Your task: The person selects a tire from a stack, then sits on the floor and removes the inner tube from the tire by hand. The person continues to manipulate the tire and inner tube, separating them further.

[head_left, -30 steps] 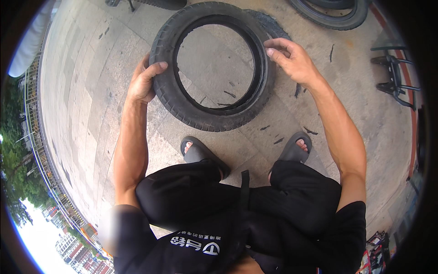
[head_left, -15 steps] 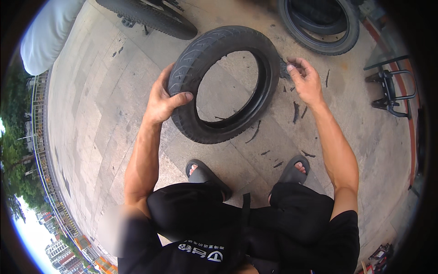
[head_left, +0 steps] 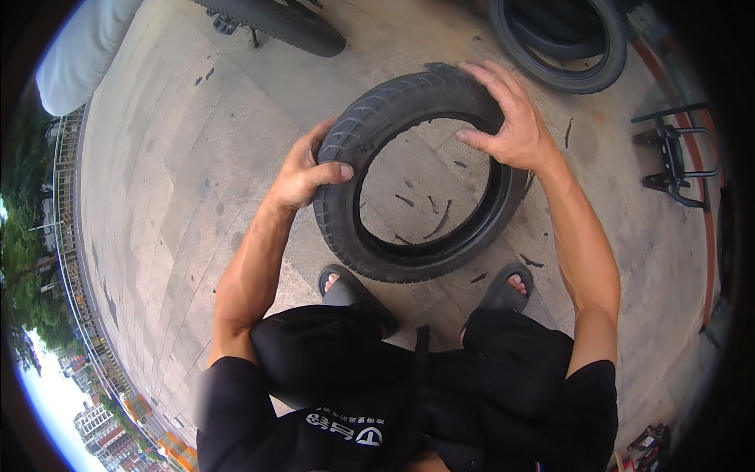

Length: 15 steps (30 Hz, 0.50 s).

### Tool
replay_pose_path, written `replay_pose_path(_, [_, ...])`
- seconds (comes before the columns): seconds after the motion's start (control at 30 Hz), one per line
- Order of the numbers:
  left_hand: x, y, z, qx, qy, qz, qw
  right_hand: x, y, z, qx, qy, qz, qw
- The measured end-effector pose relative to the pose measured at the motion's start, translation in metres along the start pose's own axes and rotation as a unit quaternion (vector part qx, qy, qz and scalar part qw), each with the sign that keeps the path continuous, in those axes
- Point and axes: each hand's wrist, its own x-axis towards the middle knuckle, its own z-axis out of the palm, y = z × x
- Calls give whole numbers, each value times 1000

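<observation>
A black tyre (head_left: 409, 98) is held tilted above the paved ground, in front of my feet. My left hand (head_left: 303, 169) grips its left side, with the thumb over the sidewall and the fingers behind the tread. At the upper right, my right hand (head_left: 519, 126) is around the tyre, its thumb at the inner edge and its fingers over the tread. Thin dark rubber strips (head_left: 444, 220) lie on the ground, seen through the tyre's opening. Another dark scrap (head_left: 532, 261) lies by my right foot.
More tyres (head_left: 612, 71) lie at the upper right. A black metal frame (head_left: 676, 153) stands at the far right. A knobbly-tyred wheel (head_left: 295, 27) with a stand is at the upper left, beside a person's pale-clothed limb (head_left: 79, 63). A railing (head_left: 67, 197) borders the left.
The tyre has moved right and closer to me, with my left hand still on it. My right hand, previously off the tyre with fingers pinched, has come onto its upper right side.
</observation>
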Motion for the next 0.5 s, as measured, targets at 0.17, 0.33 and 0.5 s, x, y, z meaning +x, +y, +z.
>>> replay_pose_path(0.17, [6,0,16,78,-67,27,994,20,-3,1,101,-196,33,975])
replay_pose_path(0.33, [12,-2,26,228,-50,48,971,13,0,17,92,-178,59,978])
replay_pose_path(0.5, [15,-12,43,457,99,110,877,5,3,28,48,-147,67,986])
